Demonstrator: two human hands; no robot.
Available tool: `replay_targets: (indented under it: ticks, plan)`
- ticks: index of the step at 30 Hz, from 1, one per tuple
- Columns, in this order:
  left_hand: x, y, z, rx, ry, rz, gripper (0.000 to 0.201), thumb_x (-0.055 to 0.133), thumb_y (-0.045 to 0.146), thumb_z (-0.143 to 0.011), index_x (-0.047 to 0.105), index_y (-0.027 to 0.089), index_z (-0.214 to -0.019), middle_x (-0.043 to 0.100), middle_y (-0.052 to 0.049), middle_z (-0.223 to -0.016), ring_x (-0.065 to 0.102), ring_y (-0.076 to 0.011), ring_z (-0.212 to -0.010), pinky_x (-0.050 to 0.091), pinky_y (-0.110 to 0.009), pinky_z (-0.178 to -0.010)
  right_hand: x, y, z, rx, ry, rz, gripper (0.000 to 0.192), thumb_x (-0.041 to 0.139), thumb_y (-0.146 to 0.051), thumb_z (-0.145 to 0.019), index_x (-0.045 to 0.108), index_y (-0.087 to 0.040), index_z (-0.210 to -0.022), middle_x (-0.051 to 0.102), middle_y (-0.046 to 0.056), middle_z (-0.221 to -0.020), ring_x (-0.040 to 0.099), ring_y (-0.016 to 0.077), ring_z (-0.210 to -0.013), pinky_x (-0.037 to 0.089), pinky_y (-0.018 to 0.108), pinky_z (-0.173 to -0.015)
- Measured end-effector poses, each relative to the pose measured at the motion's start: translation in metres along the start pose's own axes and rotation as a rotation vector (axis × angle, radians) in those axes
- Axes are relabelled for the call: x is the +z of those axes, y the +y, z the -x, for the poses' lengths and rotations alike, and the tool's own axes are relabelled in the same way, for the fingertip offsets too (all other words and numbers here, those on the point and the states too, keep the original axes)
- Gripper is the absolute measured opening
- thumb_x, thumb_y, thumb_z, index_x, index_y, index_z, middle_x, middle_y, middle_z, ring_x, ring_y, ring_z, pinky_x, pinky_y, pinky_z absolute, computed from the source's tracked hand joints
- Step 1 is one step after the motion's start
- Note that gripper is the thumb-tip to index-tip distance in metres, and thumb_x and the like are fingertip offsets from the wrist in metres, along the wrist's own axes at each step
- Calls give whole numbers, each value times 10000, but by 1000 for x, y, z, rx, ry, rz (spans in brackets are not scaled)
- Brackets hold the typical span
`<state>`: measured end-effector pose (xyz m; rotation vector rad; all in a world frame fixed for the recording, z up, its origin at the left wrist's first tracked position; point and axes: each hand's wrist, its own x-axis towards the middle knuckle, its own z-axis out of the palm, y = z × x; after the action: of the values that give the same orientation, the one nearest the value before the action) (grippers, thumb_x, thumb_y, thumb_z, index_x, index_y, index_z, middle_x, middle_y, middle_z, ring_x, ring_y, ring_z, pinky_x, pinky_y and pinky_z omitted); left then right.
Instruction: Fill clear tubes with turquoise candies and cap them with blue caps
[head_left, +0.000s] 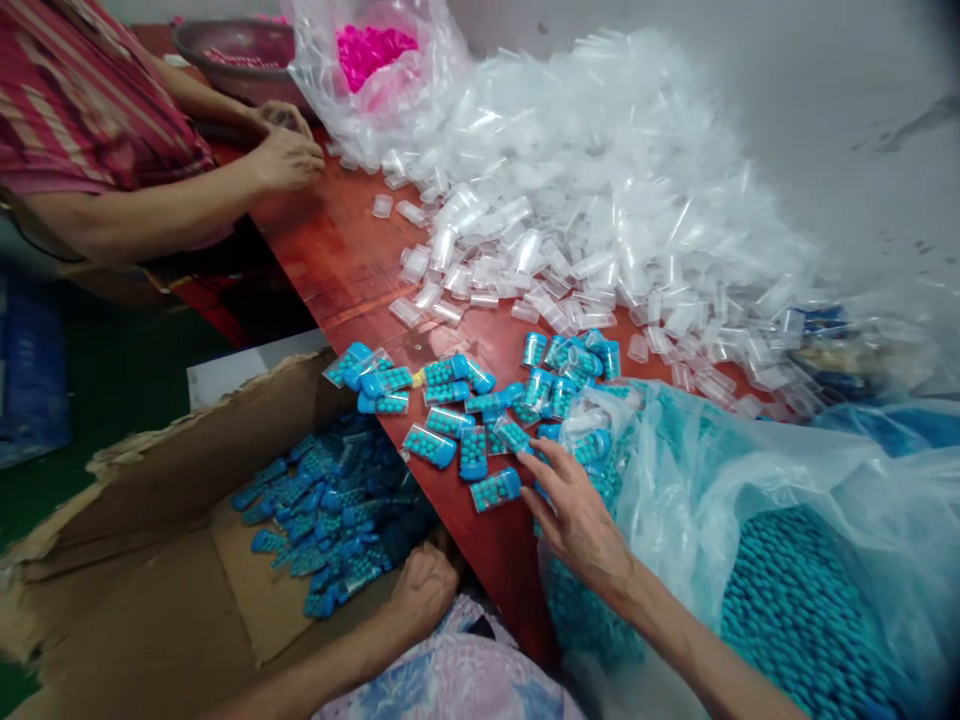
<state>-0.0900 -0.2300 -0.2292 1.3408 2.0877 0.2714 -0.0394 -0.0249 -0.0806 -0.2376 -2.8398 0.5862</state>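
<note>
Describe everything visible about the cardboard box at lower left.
The cardboard box is brown corrugated board, open-topped, with torn, ragged flaps. It stands below the red table's edge, on the person's left. Inside lies a heap of small clear tubes filled with turquoise beads and capped in blue. The left hand, closed, rests at its near corner beside the heap.

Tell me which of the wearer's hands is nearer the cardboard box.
Left. The left hand rests at the edge of the cardboard box; the right hand is over the red table, beside filled blue vials.
</note>
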Motion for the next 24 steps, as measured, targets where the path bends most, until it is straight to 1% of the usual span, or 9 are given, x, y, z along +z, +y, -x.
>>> replay_targets:
  ticks: [2,4,7,10,12,15,17,21,24]
  plan:
    - [3,5,-2,-80,34,-17,327,389,81,-765,607,113,-1006,621,-149,-891,572,-240,-808,435,-377,-710,0,2,9,27,-45,-14,320,408,-175,-865,465,-166,-1179,491,140,-1183,468,228,-1111,448,417,-900]
    - [3,13,-3,-99,144,-60,392,390,72,-763,558,128,-1113,599,-153,-1016,543,-258,-929,425,-411,-786,0,3,18,49,-95,-15,310,407,-185,-868,478,-167,-1170,510,132,-1165,498,218,-1079,464,392,-886]
    - [-3,18,1,30,345,-119,441,408,79,-778,502,193,-1193,531,-125,-1169,459,-252,-1078,382,-429,-893,-1,2,30,52,-120,5,312,405,-189,-868,481,-161,-1170,531,130,-1151,509,220,-1068,469,389,-879]
    - [-17,3,13,86,452,-181,380,419,75,-779,568,199,-1106,518,-126,-1175,442,-243,-1101,394,-388,-887,-2,1,38,42,-159,16,309,404,-181,-866,481,-169,-1166,567,115,-1106,538,212,-1022,481,383,-854]
    - [-29,-14,23,-16,499,-254,356,407,66,-777,606,189,-1045,539,-143,-1137,442,-271,-1112,397,-413,-871,-2,2,42,38,-184,22,300,401,-179,-868,482,-177,-1157,588,102,-1072,557,207,-987,479,394,-851]
    - [-43,-34,32,-206,559,-352,363,405,95,-792,581,161,-1103,517,-180,-1186,368,-337,-1195,332,-521,-905,0,4,44,32,-190,38,295,396,-179,-870,483,-174,-1153,600,100,-1056,565,210,-975,462,423,-868]
    - [-42,-32,27,-162,518,-313,353,426,129,-805,559,152,-1131,486,-172,-1244,319,-329,-1239,273,-542,-954,1,5,44,29,-189,46,297,395,-175,-870,484,-170,-1153,603,101,-1055,568,209,-973,463,419,-863]
    - [-21,-5,1,121,170,146,270,399,229,-874,564,198,-1086,542,-85,-1186,413,-215,-1177,285,-470,-1001,4,3,42,7,-180,61,286,393,-166,-865,506,-174,-1127,621,89,-1026,585,201,-946,472,402,-843]
    - [-11,12,-17,88,102,366,276,429,303,-875,529,187,-1104,531,-75,-1159,515,-184,-1030,418,-419,-893,6,3,43,-35,-172,74,290,381,-159,-868,509,-196,-1125,636,67,-999,598,198,-922,461,421,-851]
